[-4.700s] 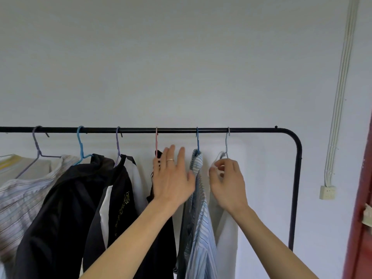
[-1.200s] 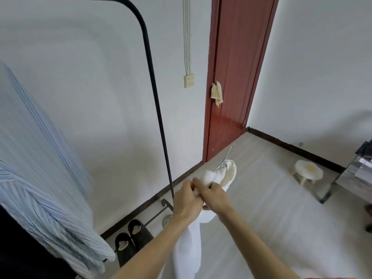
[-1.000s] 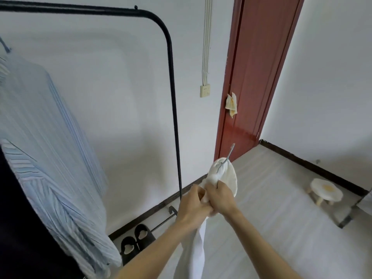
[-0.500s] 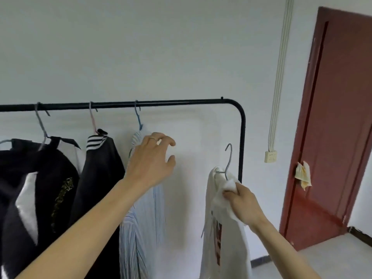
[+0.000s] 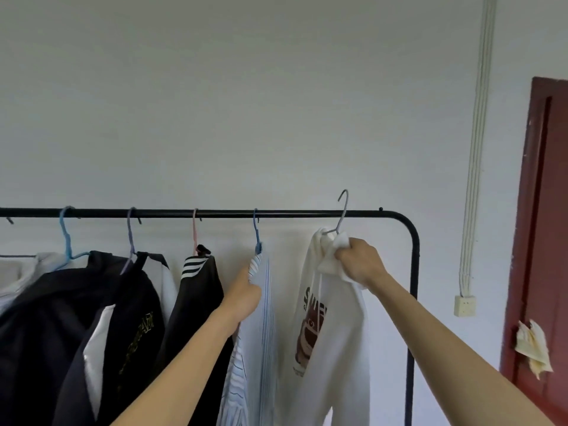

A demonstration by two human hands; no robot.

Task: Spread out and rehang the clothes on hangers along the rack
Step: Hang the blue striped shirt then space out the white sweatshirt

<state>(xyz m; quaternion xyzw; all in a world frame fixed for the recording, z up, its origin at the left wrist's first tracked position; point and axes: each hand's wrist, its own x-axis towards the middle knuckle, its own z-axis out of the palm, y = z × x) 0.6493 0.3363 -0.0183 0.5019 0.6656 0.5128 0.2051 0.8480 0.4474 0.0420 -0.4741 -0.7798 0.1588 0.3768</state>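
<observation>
A black rack bar [image 5: 301, 214] runs across the view and bends down at the right. My right hand [image 5: 359, 262] grips the bunched shoulder of a white printed sweatshirt [image 5: 332, 327] on a grey hanger [image 5: 341, 214], whose hook tip stands just above the bar near its right end. My left hand [image 5: 244, 295] holds the edge of a blue striped shirt [image 5: 261, 318] hanging from a blue hanger [image 5: 256, 230]. Left of it hang a black jacket with white stripes [image 5: 196, 296] on a pink hanger and more dark garments.
The rack's right post [image 5: 412, 318] drops close beside the sweatshirt. A red door [image 5: 544, 241] stands at the far right with a cloth on its handle. A wall socket [image 5: 464, 305] and cable run sit between rack and door.
My right hand has lifted the white sweatshirt so the hanger hook reaches bar height. My left hand dropped from in front of the striped shirt's hanger and took hold of the shirt.
</observation>
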